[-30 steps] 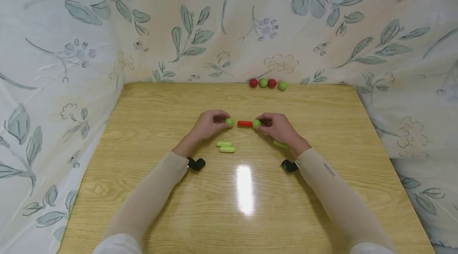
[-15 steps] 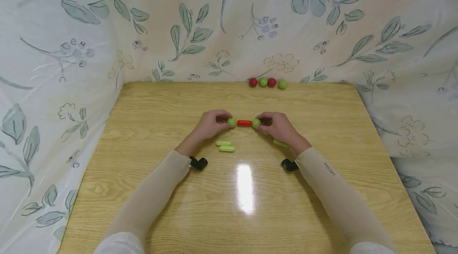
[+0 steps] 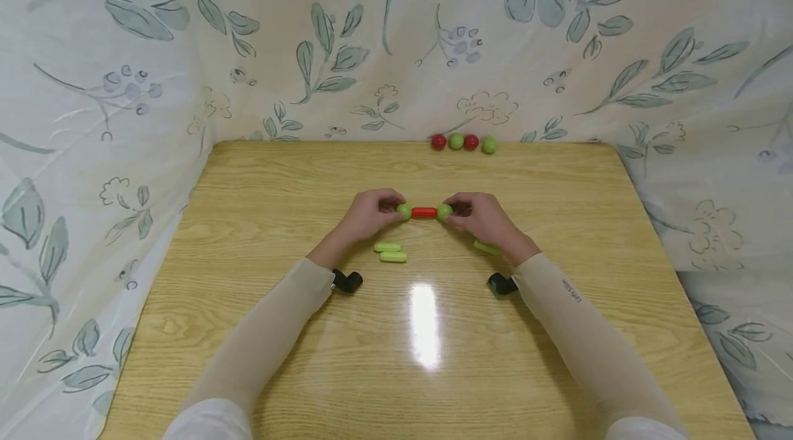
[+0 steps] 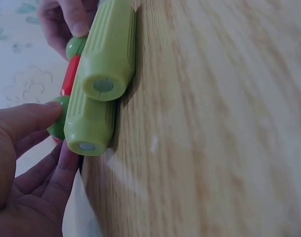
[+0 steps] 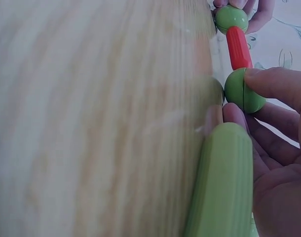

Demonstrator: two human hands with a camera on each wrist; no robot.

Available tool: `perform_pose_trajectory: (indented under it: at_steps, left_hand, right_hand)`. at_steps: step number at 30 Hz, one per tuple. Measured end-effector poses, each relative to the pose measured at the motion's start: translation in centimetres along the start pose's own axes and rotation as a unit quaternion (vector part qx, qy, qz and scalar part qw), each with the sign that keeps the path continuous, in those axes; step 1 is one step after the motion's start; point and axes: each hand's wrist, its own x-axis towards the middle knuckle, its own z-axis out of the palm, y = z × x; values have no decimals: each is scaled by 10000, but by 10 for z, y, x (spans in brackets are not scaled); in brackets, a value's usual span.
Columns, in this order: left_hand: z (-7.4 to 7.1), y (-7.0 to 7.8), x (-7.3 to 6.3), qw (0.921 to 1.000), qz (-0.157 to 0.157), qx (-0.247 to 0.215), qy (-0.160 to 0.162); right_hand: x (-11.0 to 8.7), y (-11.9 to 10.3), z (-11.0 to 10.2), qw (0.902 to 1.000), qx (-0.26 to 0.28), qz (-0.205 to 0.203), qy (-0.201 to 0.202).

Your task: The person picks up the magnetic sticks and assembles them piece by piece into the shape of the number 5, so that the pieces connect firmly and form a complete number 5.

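A short red rod point(image 3: 424, 212) lies crosswise between two green balls, touching both in the head view. My left hand point(image 3: 369, 214) pinches the left green ball point(image 3: 405, 211) between thumb and fingers. On the other side, my right hand point(image 3: 482, 217) pinches the right green ball point(image 3: 444, 212). Two light-green rods point(image 3: 393, 257) lie side by side near my left hand; round metallic discs show at their ends in the left wrist view. Beside my right wrist is another light-green rod point(image 3: 487, 247), partly hidden by the arm in the head view.
Red and green balls point(image 3: 471, 142) stand in a row at the back edge of the wooden table point(image 3: 279, 171). Floral cloth point(image 3: 396, 47) hangs behind and at the sides. Black wrist cameras point(image 3: 348, 281) sit below both hands.
My left hand has moved right with its green ball, closing the gap to the red rod's left end. The right hand and its ball have stayed nearly in place.
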Motion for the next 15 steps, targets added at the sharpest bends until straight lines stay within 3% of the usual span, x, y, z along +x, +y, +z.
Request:
perform_pose_trajectory:
  at_steps: [15]
  left_hand:
    - [3, 0, 13, 10000, 85, -36, 33]
  right_hand:
    - [4, 3, -10, 9997, -10, 251, -81]
